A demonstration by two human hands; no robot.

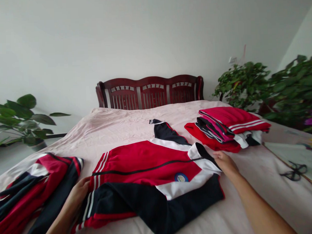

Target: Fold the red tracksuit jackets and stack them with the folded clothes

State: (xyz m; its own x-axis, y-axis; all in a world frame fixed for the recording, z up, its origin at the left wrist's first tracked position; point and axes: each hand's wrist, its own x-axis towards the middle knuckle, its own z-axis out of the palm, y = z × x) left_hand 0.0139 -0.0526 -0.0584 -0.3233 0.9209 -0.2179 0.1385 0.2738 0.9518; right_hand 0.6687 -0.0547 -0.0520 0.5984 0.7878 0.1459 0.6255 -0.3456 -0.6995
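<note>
A red, white and navy zip-up jacket [147, 158] lies front side up on the bed, its collar to the right and its striped hem to the left. One navy sleeve points away from me; the other is bent along the near side. At the hem, the fingers of my left hand [80, 191] are closed on the jacket's edge. My right hand [225, 162] pinches the jacket by its white collar. Left of my left hand, a second red and navy garment [53, 175] lies loosely crumpled.
A stack of folded red clothes [230, 121] sits at the right on the pink bedsheet [120, 126]. Beyond it are black-framed glasses [294, 172] and a pale board or book [282, 153]. A wooden headboard [152, 93] stands at the back; leafy plants [28, 118] flank the bed.
</note>
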